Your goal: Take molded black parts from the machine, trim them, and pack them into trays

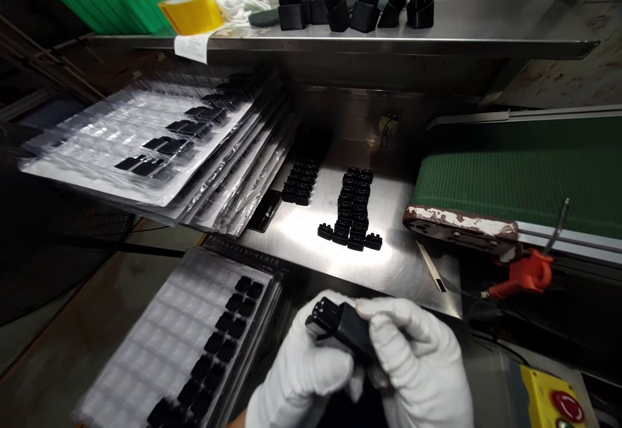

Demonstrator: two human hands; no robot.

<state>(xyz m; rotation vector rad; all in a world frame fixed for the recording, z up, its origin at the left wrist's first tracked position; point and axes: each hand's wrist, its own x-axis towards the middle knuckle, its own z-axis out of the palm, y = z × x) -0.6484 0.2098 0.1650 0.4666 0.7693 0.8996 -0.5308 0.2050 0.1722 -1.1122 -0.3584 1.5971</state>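
Both hands, in white gloves, are close together in front of the bench's (301, 240) near edge, clamped on one black block (357, 331). The left hand (311, 366) cradles it from the left and below, while the fingers of the right hand (418, 357) grip its right side. The block is tilted, its knobbly end towards the left hand and its smooth casing towards the right.

On the bench, a long double row of black pieces (354, 204) runs from the middle towards the near edge, with a small piece (325, 231) just left of its near end and another piece (374, 241) just right. A shorter group of black pieces (301, 180) sits nearer the left edge, beyond a flat dark object (266, 210). A slim pale tool (431, 267) lies by the near right corner.

Left of the bench are an upper stack of clear trays (111, 136) and a lower stack of trays (155, 324), both partly filled with black parts. A green conveyor belt (515, 172) adjoins the right side. The shelf (495, 23) above carries a green bin (126, 10) at its left end, then a yellow tape roll (192, 15), white gloves (240, 4) and a line of black blocks (365, 13).
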